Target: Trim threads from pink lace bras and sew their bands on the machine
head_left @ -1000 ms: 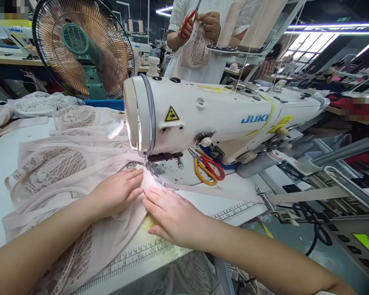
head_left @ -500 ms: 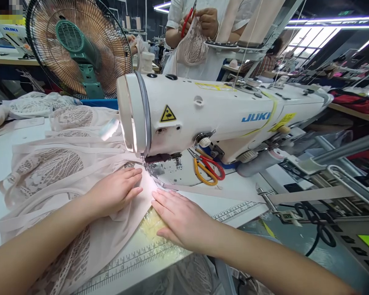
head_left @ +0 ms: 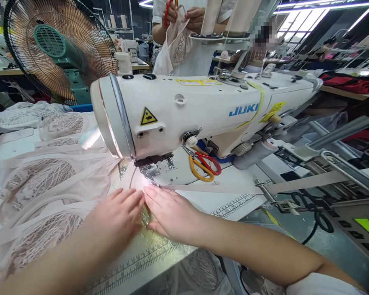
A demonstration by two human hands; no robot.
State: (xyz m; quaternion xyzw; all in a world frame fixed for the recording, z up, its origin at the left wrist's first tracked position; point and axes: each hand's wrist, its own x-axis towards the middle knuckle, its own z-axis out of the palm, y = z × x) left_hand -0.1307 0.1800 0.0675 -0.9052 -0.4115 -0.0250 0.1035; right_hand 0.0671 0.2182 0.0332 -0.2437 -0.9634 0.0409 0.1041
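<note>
Pale pink fabric of a lace garment (head_left: 133,177) runs under the needle area of a white sewing machine (head_left: 169,110). My left hand (head_left: 115,215), slightly blurred, lies over the fabric's near edge with fingers stretched forward; its thumb is hidden. Beside it, my right hand (head_left: 172,213) rests flat, fingertips touching the fabric just before the needle and its thumb low on a yellowish taped patch (head_left: 161,239). Both hands' fingertips nearly meet. A pale elastic band (head_left: 209,188) stretches from the needle area to a metal guide (head_left: 263,188) at the right.
Yellow- and red-handled scissors (head_left: 203,166) lie under the machine arm. More lace pieces (head_left: 46,176) spread across the left tabletop. Behind stands a large fan (head_left: 61,49). Across the machine, another person's hands (head_left: 184,16) hold red scissors and a lace piece. Ruler markings (head_left: 135,262) line the front edge.
My left hand has slid down and right, closer to my right hand, and the fabric beneath has shifted. My right hand stays by the needle. The view has swung slightly right.
</note>
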